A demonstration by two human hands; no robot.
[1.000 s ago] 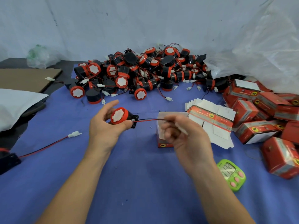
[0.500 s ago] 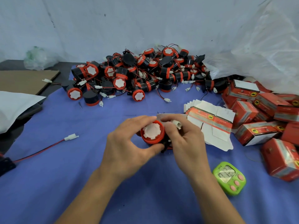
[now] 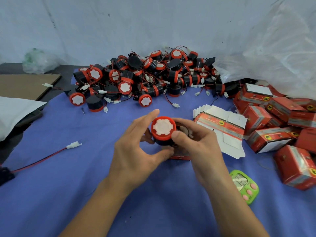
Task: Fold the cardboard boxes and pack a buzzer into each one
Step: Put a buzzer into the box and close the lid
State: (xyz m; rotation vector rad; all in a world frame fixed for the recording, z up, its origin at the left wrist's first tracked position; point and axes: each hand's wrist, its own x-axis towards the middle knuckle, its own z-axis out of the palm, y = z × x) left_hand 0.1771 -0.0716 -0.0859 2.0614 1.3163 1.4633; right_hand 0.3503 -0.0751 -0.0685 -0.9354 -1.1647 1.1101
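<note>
A black buzzer point(image 3: 163, 129) with a red rim and white face sits between both hands at the middle of the blue cloth. My left hand point(image 3: 138, 147) grips its body from the left and below. My right hand point(image 3: 196, 144) holds it from the right, thumb on the red rim, with the coiled wire and white plug bunched under its fingers. Beneath the hands, an open red box point(image 3: 181, 156) shows only its lower edge. A fanned stack of flat boxes point(image 3: 222, 127) lies just right of my hands.
A large heap of buzzers point(image 3: 145, 79) fills the back of the cloth. Folded red boxes point(image 3: 280, 124) pile up at the right under a plastic bag point(image 3: 273, 53). A green timer point(image 3: 244, 185) lies near my right forearm. A loose red-black wire with white plug point(image 3: 73, 145) lies left.
My hands have come together over the open box. The wire that was stretched out between them is now bunched against the buzzer, whose white face has turned upward.
</note>
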